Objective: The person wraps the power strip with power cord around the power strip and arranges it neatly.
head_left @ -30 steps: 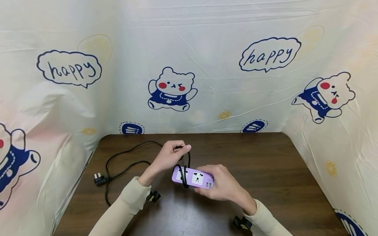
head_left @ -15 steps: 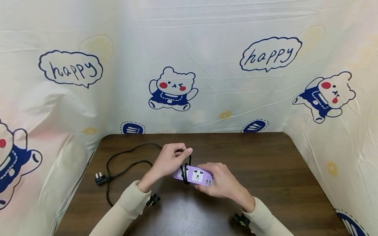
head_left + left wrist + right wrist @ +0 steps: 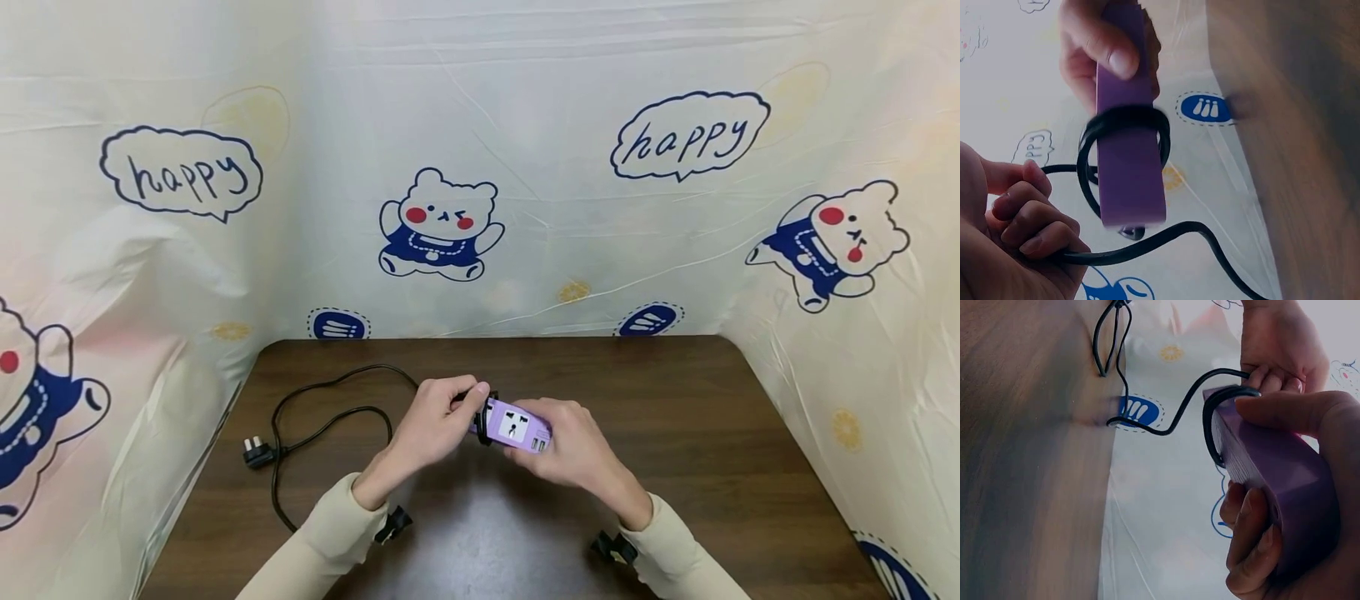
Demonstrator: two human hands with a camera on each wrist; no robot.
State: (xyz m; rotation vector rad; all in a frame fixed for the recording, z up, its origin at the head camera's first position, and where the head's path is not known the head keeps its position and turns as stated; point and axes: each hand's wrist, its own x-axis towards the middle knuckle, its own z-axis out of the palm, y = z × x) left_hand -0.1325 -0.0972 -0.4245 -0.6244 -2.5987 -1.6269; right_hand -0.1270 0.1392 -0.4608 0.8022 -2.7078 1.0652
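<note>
Since the frame half a second ago, the power strip (image 3: 513,425) has shifted to the person's right and slightly away, and the left hand (image 3: 435,421) has followed to its wound end. That hand curls its fingers round the black cord (image 3: 1125,253); the right hand (image 3: 566,442) grips the opposite end, thumb on one side, fingers on the other. Between them, the strip appears raised above the table (image 3: 660,400). It is probably light and rigid, with smooth plastic that could slip; the cord looks bendy and springy. The bare end beside the USB ports (image 3: 538,445) seems the best hold. Its long axis slants, wound end left and away, USB end right and nearer, sockets up. Farther left, the cord loops on the table beside its plug (image 3: 259,455), prongs pointing away.
</note>
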